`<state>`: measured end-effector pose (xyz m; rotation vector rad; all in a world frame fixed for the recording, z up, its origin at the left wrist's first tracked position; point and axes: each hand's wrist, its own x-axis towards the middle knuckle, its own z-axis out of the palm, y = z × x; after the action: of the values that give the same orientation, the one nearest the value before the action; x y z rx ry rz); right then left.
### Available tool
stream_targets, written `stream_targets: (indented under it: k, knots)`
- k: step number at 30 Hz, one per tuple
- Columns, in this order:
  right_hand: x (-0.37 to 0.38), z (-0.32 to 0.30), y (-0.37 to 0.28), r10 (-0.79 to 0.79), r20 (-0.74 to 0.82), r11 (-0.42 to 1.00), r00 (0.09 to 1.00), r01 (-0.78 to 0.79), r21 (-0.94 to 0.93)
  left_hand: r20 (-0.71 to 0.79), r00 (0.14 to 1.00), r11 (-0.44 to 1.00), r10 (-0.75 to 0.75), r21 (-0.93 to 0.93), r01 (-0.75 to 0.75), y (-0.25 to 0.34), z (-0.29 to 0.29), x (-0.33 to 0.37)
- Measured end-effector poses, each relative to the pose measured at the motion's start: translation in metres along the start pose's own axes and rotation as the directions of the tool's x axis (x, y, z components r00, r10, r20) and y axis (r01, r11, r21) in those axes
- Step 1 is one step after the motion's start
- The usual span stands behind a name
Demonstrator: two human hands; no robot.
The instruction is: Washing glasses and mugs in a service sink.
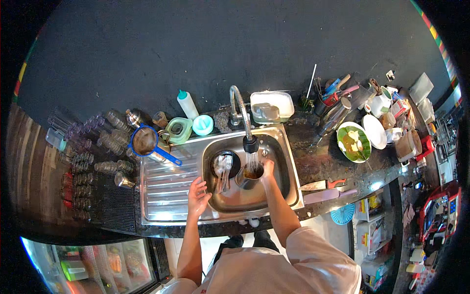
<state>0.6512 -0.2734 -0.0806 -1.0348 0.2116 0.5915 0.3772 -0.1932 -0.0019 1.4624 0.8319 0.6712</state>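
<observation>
My right hand [267,168] is closed on the right side of a metal pitcher [246,182] inside the steel sink [286,161]. Water runs from the black spray head of the faucet [250,143] into the pitcher, where brownish liquid shows. My left hand [198,196] hovers at the basin's left edge by the ribbed drainboard, its fingers loosely curled and apart, holding nothing. Just left of the pitcher, a dark round bowl [215,169] in the basin has several forks and spoons [224,171] in and against it.
A blue-rimmed strainer [145,140] rests over a metal container behind the drainboard. Several glasses [83,183] stand at far left. On the right counter lie a red-handled knife [316,185], a purple knife-shaped tool [323,195] and a bowl with a green leaf [353,142].
</observation>
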Motion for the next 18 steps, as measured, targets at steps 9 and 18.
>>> stream_targets:
  k: [9, 18]
  knots:
    - [0.011, -0.011, 0.000, -0.099, 0.084, 0.974, 0.992, 0.114, -0.194, 0.020, 1.000, 0.998, 0.009, 0.060, -0.010, 0.001, 0.014, -0.002]
    - [0.012, 0.002, -0.013, -0.153, -0.002, 0.980, 0.988, 0.152, -0.132, 0.009, 1.000, 0.999, 0.010, 0.053, -0.011, 0.005, 0.027, 0.005]
